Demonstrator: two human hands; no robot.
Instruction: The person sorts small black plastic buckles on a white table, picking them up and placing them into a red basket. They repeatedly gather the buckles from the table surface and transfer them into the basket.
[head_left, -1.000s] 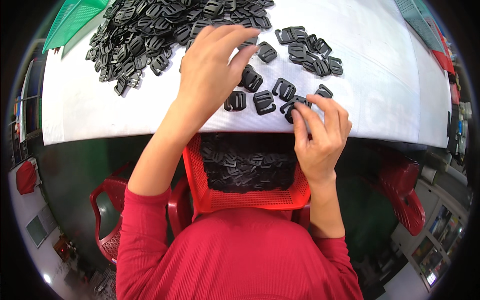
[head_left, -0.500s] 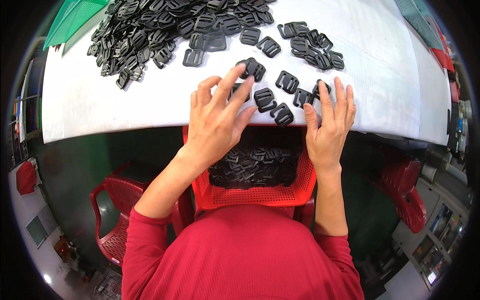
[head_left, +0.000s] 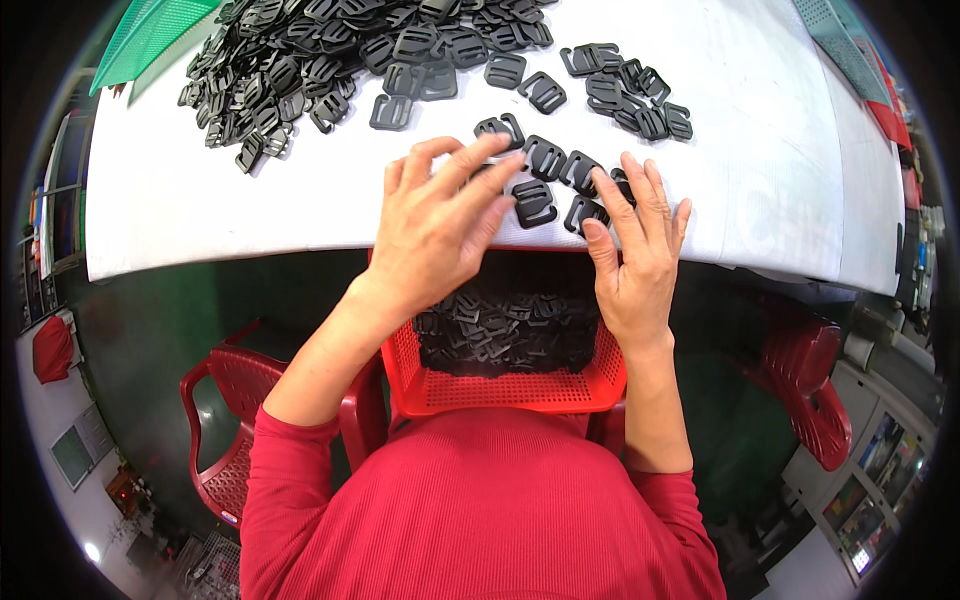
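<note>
Several black plastic strap buckles lie loose on the white-covered table (head_left: 250, 215) between my two hands. My left hand (head_left: 435, 220) is open, its fingers spread over the table, with the fingertips at a slotted buckle (head_left: 500, 130). Part of another buckle is hidden beneath those fingers. My right hand (head_left: 640, 260) is also open, fingers apart, its fingertips on or just over a buckle (head_left: 582, 172) and a lower buckle (head_left: 586, 215). Another one is partly covered by its fingers. Between the hands lie a flat buckle (head_left: 545, 158) and a hooked buckle (head_left: 534, 203).
A large heap of black buckles (head_left: 290, 75) covers the far left, with a smaller cluster (head_left: 630, 95) at the far right. Below the table's near edge, a red basket (head_left: 500, 392) holds many buckles. A green basket (head_left: 150, 40) stands far left. Dark red chairs (head_left: 235, 400) flank me.
My right hand has moved left, and the buckles near it have shifted left and closer together. Buckles that overlapped by my left fingertips now lie apart. My left hand has barely moved.
</note>
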